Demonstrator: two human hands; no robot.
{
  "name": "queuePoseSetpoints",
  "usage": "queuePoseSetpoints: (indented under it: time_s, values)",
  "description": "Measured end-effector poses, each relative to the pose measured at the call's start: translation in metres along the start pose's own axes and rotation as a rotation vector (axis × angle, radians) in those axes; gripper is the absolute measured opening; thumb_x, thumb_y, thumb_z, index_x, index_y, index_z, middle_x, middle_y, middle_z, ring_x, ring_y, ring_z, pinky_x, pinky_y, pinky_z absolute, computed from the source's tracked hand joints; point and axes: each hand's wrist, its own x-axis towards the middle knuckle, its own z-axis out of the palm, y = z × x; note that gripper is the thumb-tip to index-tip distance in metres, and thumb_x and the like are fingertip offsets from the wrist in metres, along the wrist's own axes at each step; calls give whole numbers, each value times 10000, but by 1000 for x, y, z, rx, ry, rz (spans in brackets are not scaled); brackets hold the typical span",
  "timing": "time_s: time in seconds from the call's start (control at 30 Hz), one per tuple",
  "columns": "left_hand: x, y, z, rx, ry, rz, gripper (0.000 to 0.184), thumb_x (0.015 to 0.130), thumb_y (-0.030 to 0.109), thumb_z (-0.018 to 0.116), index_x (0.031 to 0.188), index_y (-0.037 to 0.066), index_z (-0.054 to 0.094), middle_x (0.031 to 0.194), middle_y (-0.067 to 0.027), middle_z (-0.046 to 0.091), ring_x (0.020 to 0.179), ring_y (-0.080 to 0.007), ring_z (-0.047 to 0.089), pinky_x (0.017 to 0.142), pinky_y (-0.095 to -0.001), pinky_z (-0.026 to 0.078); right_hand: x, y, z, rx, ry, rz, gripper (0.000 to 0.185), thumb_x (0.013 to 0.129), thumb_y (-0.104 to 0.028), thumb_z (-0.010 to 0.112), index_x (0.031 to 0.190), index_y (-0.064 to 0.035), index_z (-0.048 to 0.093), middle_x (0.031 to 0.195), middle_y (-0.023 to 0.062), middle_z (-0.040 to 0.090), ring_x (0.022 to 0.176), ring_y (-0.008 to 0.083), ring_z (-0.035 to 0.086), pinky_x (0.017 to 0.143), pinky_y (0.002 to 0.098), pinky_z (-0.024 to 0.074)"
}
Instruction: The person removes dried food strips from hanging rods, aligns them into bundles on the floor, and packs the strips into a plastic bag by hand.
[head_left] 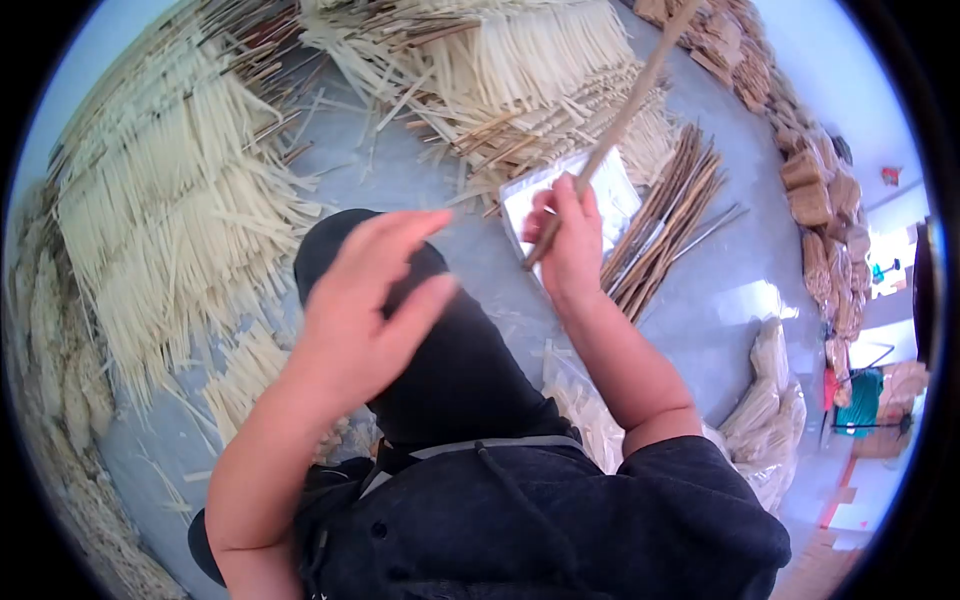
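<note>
The right hand [572, 240] is gripping a wooden stick [634, 97], toward one o'clock from centre. The stick's long axis is running from seven to one o'clock, its upper end leaving the frame (the hand is hiding a lower stretch). The left hand [362, 312], blurring at nine o'clock, is hanging open, holding nothing visible.

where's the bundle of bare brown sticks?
Head view, right of centre: the bundle of sticks lies on the grey floor beside the white tray, right of the right hand.
</note>
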Motion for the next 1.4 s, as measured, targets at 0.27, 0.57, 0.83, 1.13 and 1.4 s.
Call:
queuePoseSetpoints:
  time_s: [0.27, 0.57, 0.83, 1.13, 1.4]
  values:
    - [-61, -35, -59, -93, 317, -207, 200, 945, 61, 583, 1124, 29, 667, 1245, -56, 580, 1108, -137, 556, 916, -264, 447, 47, 143, -310, -725, 709, -205, 309, 932, -272, 576, 1055, 12, 570, 794, 148, 643, 714, 280, 620, 674, 398, 503]
    - [-209, -55, -102, -109, 815, -584, 280, 973, 201, 581, 1199, 47, 641, 1209, -48, 635, 1099, -150, 595, 941, -302, 477, 42, 230, -442, -559, 718, 521, 258, 830, -226, 583, 734, -3, 671, 670, 136, 640, 602, 238, 625, 518, 383, 496]
    - [-308, -72, -142, -123, 1376, -530, 259, 964, 198, 597, 1184, 78, 661, 1154, -17, 658, 1041, -106, 594, 887, -264, 474, 86, 154, -286, -1634, 147, -222, 622, 838, -281, 679, 1331, 43, 483, 1322, 270, 522, 1238, 376, 510, 1055, 418, 400]
    - [-377, -95, -137, -222, 1738, -500, 243, 955, 191, 611, 1165, 83, 669, 1107, -24, 673, 971, -108, 606, 843, -262, 482, -65, -103, 164, -334, -446, -1544, 438, 976, -197, 527, 1301, 93, 487, 1326, 205, 535, 1276, 291, 480, 1125, 392, 316]
    - [-406, -90, -127, -175, 1728, -553, 256, 949, 203, 617, 1176, 96, 670, 1107, -10, 670, 989, -100, 598, 866, -257, 467, -121, -72, 217, 81, -845, -1604, 375, 974, -178, 509, 1243, 83, 503, 1274, 196, 546, 1256, 282, 490, 1123, 397, 315]
